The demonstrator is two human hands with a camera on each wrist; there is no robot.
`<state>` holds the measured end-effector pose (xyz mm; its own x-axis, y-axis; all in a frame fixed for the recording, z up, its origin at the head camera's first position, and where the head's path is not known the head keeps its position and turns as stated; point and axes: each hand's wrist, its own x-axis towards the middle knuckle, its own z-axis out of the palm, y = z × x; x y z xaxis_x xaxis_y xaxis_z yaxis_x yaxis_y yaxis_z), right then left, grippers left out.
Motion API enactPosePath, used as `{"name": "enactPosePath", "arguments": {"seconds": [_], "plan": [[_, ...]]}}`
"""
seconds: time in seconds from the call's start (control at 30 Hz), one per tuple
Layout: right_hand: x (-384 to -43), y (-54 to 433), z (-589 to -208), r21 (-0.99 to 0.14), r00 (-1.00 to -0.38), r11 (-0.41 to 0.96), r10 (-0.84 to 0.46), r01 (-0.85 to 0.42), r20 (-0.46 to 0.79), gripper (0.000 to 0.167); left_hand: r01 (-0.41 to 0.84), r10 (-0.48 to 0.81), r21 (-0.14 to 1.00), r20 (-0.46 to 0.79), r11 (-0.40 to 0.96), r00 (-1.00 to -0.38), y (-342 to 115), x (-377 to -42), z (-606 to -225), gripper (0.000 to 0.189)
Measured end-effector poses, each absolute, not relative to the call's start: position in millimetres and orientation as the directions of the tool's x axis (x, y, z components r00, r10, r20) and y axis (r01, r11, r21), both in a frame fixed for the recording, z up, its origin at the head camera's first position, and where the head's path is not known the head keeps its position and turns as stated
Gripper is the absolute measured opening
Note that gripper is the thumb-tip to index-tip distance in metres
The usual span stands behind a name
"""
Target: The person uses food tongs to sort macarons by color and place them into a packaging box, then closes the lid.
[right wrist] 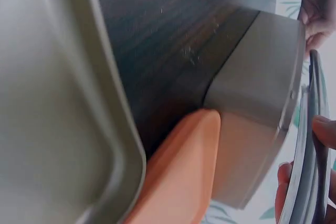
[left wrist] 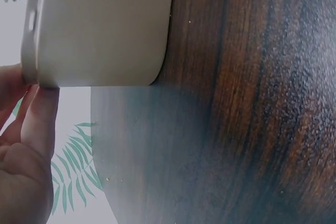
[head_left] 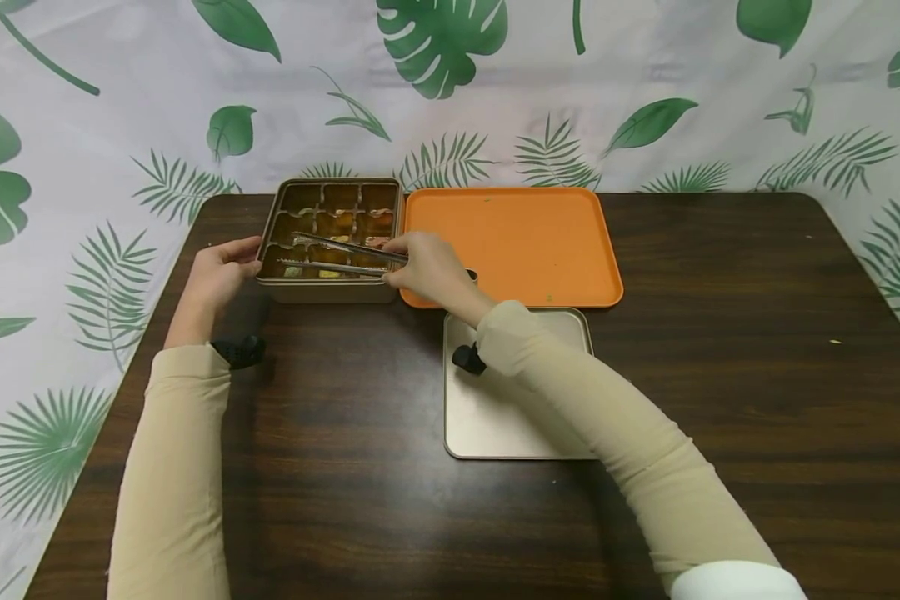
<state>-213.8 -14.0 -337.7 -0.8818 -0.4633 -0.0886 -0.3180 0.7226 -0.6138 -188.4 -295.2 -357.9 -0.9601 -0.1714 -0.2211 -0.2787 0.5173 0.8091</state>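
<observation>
In the head view, a metal box [head_left: 322, 293] with several compartments stands at the back left. Small pieces of food, green, yellow and reddish, lie in some compartments. My right hand [head_left: 433, 268] grips metal tongs [head_left: 356, 248] near the box's right side. The tongs' two arms are spread and reach left over the compartments; whether their tips touch food I cannot tell. My left hand [head_left: 221, 271] rests its thumb and fingers against the box's left side. In the left wrist view, its fingers [left wrist: 42, 111] touch the box at the rim.
An orange tray [head_left: 525, 246] lies right beside the box. In front of it is a shallow metal tray [head_left: 510, 429], partly under my right forearm. Small crumbs dot the dark wooden table [head_left: 330, 467]. A leaf-patterned cloth [head_left: 570, 83] hangs behind it.
</observation>
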Motion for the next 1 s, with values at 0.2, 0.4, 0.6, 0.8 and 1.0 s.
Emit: {"name": "enactPosePath", "arguments": {"seconds": [0.2,0.4,0.6,0.8,1.0], "plan": [[-217,10,-328,-0.658,-0.907,0.701,-0.417,-0.275,-0.064,0.045,-0.282,-0.179,0.814,-0.220,0.508,-0.959,-297,-188,-358,0.051],[-221,53,-318,-0.711,-0.941,0.670,-0.337,-0.215,-0.034,0.050,-0.281,-0.186,0.815,-0.215,0.506,-0.959,-296,-189,-362,0.050],[-227,106,-315,-0.727,-0.969,0.666,-0.246,-0.168,-0.002,0.052,-0.279,-0.189,0.808,-0.210,0.519,-0.959,-296,-190,-363,0.049],[-232,157,-315,-0.656,-0.991,0.746,-0.128,-0.115,0.028,0.055,-0.288,-0.196,0.814,-0.217,0.504,-0.956,-294,-189,-362,0.050],[-238,206,-327,-0.601,-0.999,0.798,-0.027,-0.042,0.033,0.053,-0.291,-0.197,0.812,-0.219,0.506,-0.956,-293,-189,-361,0.050]]}}
